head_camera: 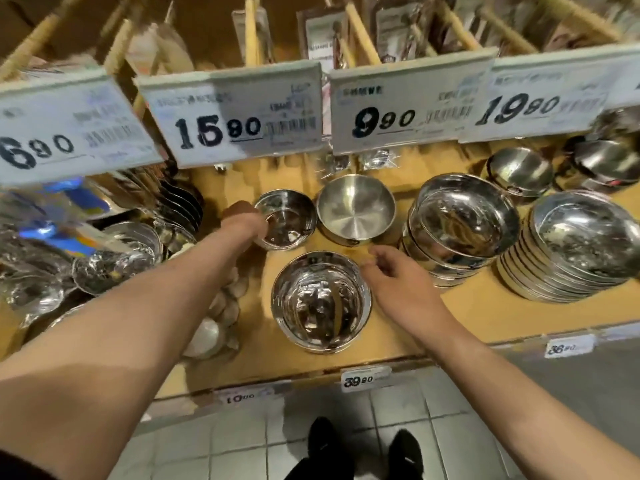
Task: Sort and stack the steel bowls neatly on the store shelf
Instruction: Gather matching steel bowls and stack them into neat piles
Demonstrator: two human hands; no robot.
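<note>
The left hand (244, 220) pinches the rim of a small bowl (286, 219) at frame centre on the shelf (485, 313). The right hand (398, 278), grip relaxed and empty, hovers beside the nearer bowl (320, 301). Lift straight, then nest it only with 1 matching size.

The shelf (485, 313) is a warm yellowish tan. The small bowl (285, 220), the front bowl (321, 301) and the 2 stacks of bowls (460, 220) (585, 244) are mirror-bright silver with dark mottled reflections; the brushed bowl (356, 207) is a paler, matt silver-grey. The price cards (239, 116) are pale grey-white with bold black digits and black barcodes. The floor tiles (398, 410) are light grey with darker grout lines, and the shoes (363, 452) are black.
</note>
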